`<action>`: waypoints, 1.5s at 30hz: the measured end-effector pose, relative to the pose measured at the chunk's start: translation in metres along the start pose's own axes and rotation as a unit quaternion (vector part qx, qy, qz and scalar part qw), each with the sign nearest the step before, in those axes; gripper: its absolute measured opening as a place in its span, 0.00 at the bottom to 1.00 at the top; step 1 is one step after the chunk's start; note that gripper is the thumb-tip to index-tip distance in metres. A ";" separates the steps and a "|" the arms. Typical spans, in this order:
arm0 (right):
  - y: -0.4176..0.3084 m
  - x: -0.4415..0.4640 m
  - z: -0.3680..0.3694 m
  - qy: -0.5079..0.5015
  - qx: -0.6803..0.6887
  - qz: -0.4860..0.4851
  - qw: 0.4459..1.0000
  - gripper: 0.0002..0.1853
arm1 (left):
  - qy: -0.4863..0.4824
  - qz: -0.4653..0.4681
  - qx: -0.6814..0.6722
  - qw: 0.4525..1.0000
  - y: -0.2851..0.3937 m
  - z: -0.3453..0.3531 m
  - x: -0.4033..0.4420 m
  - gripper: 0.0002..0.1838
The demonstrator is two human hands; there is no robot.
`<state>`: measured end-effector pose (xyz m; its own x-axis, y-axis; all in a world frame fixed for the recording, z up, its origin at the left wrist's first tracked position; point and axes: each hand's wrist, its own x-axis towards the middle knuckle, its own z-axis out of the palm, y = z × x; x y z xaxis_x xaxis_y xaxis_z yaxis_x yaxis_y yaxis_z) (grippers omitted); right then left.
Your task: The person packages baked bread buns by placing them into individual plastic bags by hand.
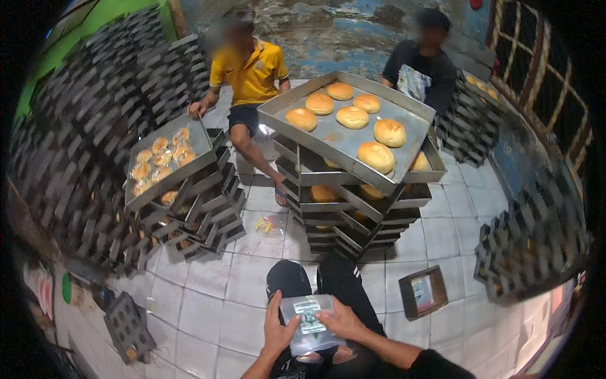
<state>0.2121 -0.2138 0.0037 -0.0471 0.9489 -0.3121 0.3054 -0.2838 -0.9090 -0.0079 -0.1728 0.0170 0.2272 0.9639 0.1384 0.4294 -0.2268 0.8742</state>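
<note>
A stack of clear plastic bags (309, 341) with green-and-white printing rests over my lap. My left hand (276, 328) grips its left edge, thumb on top. From the right, my right hand (343, 320) holds the same stack, its thumb pressed on the printed part. In front of my knees stands a pile of metal trays, turned at angles to each other. The top tray (404, 107) carries several round golden buns (352, 117), and more buns show in the trays below.
At left, another tray stack holds bagged buns (162, 158), with a person in yellow (259, 72) beside it. A person in black (421, 69) sits behind the trays. A small box (406, 297) and a muffin tin (129, 325) lie on the tiled floor (246, 278). Tray piles line the walls.
</note>
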 end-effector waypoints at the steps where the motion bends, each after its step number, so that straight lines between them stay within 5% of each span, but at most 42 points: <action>1: -0.003 -0.002 0.002 -0.001 0.000 -0.027 1.000 0.33 | -0.004 -0.007 0.009 1.000 -0.003 0.001 -0.003 0.43; 5: 0.010 -0.021 -0.001 -0.024 0.127 -0.018 0.991 0.28 | -0.009 -0.033 -0.054 0.998 0.002 0.003 -0.007 0.43; 8: 0.002 -0.031 -0.010 -0.007 0.093 0.008 0.996 0.22 | 0.059 -0.071 -0.379 0.921 0.002 0.017 -0.008 0.35; 9: 0.014 -0.032 -0.015 -0.003 0.098 0.014 0.995 0.21 | 0.014 -0.084 -0.385 0.919 0.006 0.018 -0.004 0.33; 13: 0.043 -0.029 -0.028 -0.065 0.246 -0.075 0.964 0.33 | -0.054 -0.116 -0.407 0.904 -0.008 0.032 -0.016 0.22; 15: 0.020 -0.021 -0.011 -0.055 0.442 0.007 0.896 0.37 | -0.086 -0.128 -0.432 0.888 -0.002 0.012 -0.015 0.17; 20: 0.026 -0.020 -0.023 -0.098 0.468 0.090 0.874 0.52 | -0.058 -0.148 -0.536 0.829 0.001 0.023 -0.025 0.11; 23: 0.004 -0.014 -0.009 -0.067 0.478 0.099 0.870 0.42 | -0.002 -0.152 -0.468 0.871 0.001 0.009 -0.013 0.13; 25: 0.002 -0.012 -0.014 -0.070 0.477 0.066 0.873 0.33 | 0.009 -0.165 -0.292 0.942 0.023 -0.006 -0.011 0.09; 27: -0.005 -0.018 -0.013 -0.015 0.430 0.040 0.902 0.34 | 0.037 -0.173 -0.435 0.883 0.014 0.005 -0.010 0.12; 32: 0.003 -0.040 -0.015 0.039 0.299 0.063 0.951 0.30 | 0.052 -0.259 -0.374 0.889 0.012 0.009 -0.014 0.11; 36: 0.026 -0.036 -0.007 0.026 0.182 0.017 0.983 0.26 | 0.012 -0.135 -0.187 0.973 -0.011 0.020 -0.011 0.16; 38: 0.000 -0.042 -0.006 0.007 0.212 0.042 0.976 0.24 | 0.039 -0.048 -0.253 0.965 -0.020 0.037 -0.007 0.19; 40: 0.002 -0.043 -0.001 0.028 0.204 0.017 0.979 0.22 | -0.037 -0.101 -0.247 0.963 -0.001 0.019 -0.007 0.21; 45: 0.025 -0.035 -0.008 0.012 0.149 -0.028 0.988 0.17 | 0.113 0.042 -0.066 0.990 -0.006 0.020 -0.015 0.28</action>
<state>0.2291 -0.2526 -0.0055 -0.0325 0.9660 -0.2563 0.0093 -0.2561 -0.9666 0.0032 -0.1889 0.0007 0.0496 0.9522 0.3013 0.2952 -0.3022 0.9064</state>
